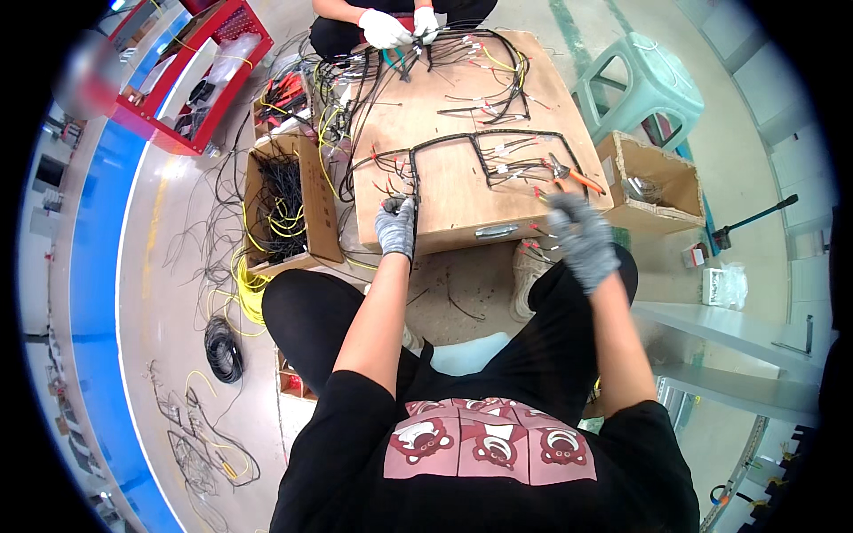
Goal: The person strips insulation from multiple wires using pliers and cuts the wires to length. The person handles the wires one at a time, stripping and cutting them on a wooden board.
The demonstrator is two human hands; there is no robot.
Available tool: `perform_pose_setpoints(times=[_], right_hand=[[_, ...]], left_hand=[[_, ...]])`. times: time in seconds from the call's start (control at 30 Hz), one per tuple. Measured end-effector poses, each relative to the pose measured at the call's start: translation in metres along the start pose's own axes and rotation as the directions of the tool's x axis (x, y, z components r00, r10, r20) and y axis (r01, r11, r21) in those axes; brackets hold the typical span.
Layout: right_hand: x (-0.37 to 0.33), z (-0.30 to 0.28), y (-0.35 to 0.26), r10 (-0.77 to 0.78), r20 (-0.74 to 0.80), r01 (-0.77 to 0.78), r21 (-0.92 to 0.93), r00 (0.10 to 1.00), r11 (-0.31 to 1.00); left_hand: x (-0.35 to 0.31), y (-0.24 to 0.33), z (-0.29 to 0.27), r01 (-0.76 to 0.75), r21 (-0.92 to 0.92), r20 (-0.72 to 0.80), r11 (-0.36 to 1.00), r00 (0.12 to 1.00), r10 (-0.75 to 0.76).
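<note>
**Wire harness worked on a wooden board, two gloved hands**

A black wire harness (480, 147) is laid out on a wooden board (444, 107) in front of the seated person. Its lower left end is run down to the board's near edge, and there it is grasped by the left hand (396, 226), grey-gloved, fingers closed around the bundle. The right hand (579, 235), also grey-gloved, is blurred and held just off the board's near right corner; whether anything is gripped in it cannot be told. Orange-handled pliers (569, 173) are seen lying on the board just above that hand, beside the harness's right branch.

Small white tags are seen along the harness branches; their print is too small to read. An open brown cardboard box (311, 204), filled with black and yellow wires, is placed on the floor left of the board. A second open brown box (653, 182) is set to the right of the board, with shiny contents that cannot be made out. A red cart (191, 71) is parked at the upper left. A pale green plastic stool (644, 84) is stood at the upper right. A small white packet (724, 286) is seen on the floor at far right.

At the far end of the board, another harness is handled by a second person's white-gloved hands (400, 28).
</note>
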State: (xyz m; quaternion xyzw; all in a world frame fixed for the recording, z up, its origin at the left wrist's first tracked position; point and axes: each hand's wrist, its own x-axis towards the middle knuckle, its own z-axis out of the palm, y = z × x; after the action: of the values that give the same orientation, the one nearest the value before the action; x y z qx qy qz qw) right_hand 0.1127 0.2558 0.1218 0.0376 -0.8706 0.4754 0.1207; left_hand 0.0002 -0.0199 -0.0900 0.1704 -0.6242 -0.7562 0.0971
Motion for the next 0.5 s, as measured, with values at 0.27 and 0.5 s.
perform_pose_setpoints(times=[0.27, 0.5], right_hand=[[-0.062, 0.125, 0.027, 0.041, 0.460, 0.000, -0.089, 0.887, 0.996], [-0.064, 0.140, 0.028, 0.219, 0.564, -0.161, -0.153, 0.796, 0.975]], left_hand=[[-0.027, 0.033, -0.031, -0.059, 0.044, 0.149, 0.997, 0.987, 0.052], [-0.077, 0.037, -0.108, 0.046, -0.271, -0.284, 0.962, 0.951, -0.126]])
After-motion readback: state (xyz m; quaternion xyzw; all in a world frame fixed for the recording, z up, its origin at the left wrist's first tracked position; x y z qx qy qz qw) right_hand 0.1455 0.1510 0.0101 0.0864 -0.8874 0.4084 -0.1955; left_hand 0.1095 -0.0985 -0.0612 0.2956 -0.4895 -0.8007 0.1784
